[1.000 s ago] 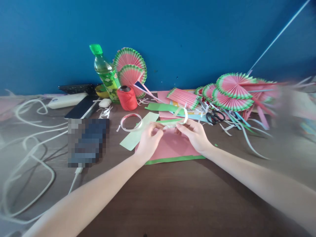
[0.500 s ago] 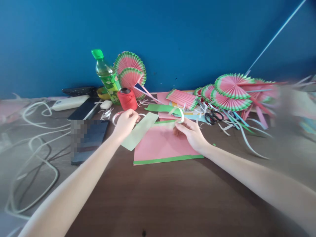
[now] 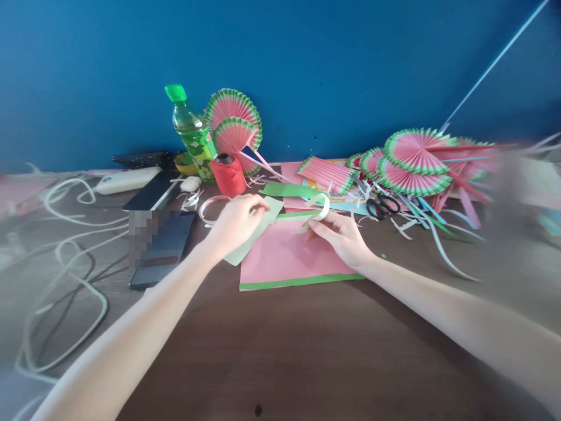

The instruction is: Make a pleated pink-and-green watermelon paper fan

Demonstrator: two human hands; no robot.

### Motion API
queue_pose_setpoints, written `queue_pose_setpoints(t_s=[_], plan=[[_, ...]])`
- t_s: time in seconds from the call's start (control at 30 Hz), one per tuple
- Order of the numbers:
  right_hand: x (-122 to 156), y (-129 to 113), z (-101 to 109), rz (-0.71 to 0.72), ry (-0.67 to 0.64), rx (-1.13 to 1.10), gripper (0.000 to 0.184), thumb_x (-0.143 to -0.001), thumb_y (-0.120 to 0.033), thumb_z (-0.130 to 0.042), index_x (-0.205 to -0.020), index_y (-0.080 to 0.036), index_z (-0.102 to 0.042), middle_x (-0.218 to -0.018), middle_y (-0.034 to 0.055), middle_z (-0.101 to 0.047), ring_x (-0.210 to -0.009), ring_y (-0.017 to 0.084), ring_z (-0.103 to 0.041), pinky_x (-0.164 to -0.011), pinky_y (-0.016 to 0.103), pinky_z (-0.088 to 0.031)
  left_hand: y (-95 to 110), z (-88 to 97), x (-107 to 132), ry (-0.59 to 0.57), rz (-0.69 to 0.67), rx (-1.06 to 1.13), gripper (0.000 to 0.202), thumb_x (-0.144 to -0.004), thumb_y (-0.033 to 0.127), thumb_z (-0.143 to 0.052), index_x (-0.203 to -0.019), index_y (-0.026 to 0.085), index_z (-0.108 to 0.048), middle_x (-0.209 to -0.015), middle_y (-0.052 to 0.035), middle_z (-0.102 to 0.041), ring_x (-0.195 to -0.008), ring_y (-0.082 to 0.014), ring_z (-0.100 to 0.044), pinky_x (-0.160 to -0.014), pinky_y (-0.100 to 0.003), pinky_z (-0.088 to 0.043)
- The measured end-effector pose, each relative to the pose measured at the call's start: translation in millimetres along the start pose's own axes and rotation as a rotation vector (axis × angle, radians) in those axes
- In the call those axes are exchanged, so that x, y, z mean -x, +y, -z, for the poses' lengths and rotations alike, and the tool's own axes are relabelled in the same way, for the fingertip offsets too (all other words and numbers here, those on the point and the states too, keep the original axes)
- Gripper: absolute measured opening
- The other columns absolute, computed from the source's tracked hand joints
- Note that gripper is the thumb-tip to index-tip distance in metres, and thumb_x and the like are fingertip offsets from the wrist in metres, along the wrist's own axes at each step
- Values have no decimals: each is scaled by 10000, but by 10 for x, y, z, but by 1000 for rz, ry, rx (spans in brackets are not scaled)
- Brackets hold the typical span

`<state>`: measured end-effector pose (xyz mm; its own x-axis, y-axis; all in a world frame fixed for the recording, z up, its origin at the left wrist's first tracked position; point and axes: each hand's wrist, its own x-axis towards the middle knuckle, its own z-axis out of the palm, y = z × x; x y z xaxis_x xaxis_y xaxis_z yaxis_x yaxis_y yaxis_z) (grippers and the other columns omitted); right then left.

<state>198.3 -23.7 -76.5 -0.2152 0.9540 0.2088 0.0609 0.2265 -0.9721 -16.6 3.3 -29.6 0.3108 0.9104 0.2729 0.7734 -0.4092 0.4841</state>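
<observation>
My right hand (image 3: 339, 231) pinches a pale, narrow strip (image 3: 324, 207) that curls up in a loop above its fingers. Beneath that hand lies a pink paper sheet (image 3: 284, 257) with green bands along its near and far edges. My left hand (image 3: 243, 219) is closed, its fingertips bent together over a pale green paper piece (image 3: 252, 242); whatever they pinch is too small to make out. Just left of this hand, a roll of tape (image 3: 208, 210) lies on the table. Behind the pink sheet is a green paper strip (image 3: 287, 190).
Black scissors (image 3: 382, 206) and several pink-and-green paper fans (image 3: 416, 155) lie back right. A red thread spool (image 3: 228, 175), a green-capped bottle (image 3: 193, 137) and more fans (image 3: 232, 126) stand back left. A dark phone-like slab (image 3: 164, 251) and white cables (image 3: 94, 286) are at left.
My left hand has moved right, from beside the tape roll to over the pale green paper, so more of the roll shows. My right hand stays nearly in place with the strip.
</observation>
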Motion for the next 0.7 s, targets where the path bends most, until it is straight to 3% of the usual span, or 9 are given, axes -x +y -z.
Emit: queue_pose_setpoints(t_s=[0.13, 0.2, 0.53, 0.63, 0.7], plan=[[11, -27, -4, 27, -14, 86, 230, -810, -368, -557, -766, -164, -655, -648, 16, -657, -642, 136, -611, -660, 269, -472, 204, -141, 81, -211, -5, 280, 243, -810, 255, -435, -899, 243, -660, -991, -2, -677, -927, -188, -600, -813, -305, -435], [13, -40, -3, 44, -15, 124, 246, -813, -373, -551, -742, -160, -651, -656, 23, -665, -646, 139, -613, -654, 268, -470, 264, -212, 117, -244, 33, 360, 233, -793, 267, -463, -904, 240, -666, -961, -5, -688, -904, -192, -611, -791, -305, -450], [10, -74, -13, 97, -15, 225, 254, -798, -374, -569, -686, -159, -643, -683, 35, -677, -675, 150, -617, -646, 274, -467, 375, -356, 172, -170, 141, 442, 214, -802, 338, -499, -736, 202, -651, -787, -13, -690, -770, -183, -616, -684, -298, -444], [8, -64, -6, 86, -35, 188, 260, -801, -374, -570, -678, -158, -647, -694, 36, -680, -679, 148, -619, -666, 281, -473, 333, -348, 155, -182, 99, 457, 204, -809, 335, -505, -742, 214, -655, -806, -5, -690, -791, -175, -616, -738, -305, -443], [3, -46, 1, 80, -43, 137, 238, -807, -365, -566, -735, -159, -662, -693, 29, -677, -674, 145, -618, -665, 282, -478, 272, -336, 125, -251, 81, 531, 206, -813, 353, -513, -773, 223, -668, -847, -8, -694, -843, -177, -620, -805, -317, -439]])
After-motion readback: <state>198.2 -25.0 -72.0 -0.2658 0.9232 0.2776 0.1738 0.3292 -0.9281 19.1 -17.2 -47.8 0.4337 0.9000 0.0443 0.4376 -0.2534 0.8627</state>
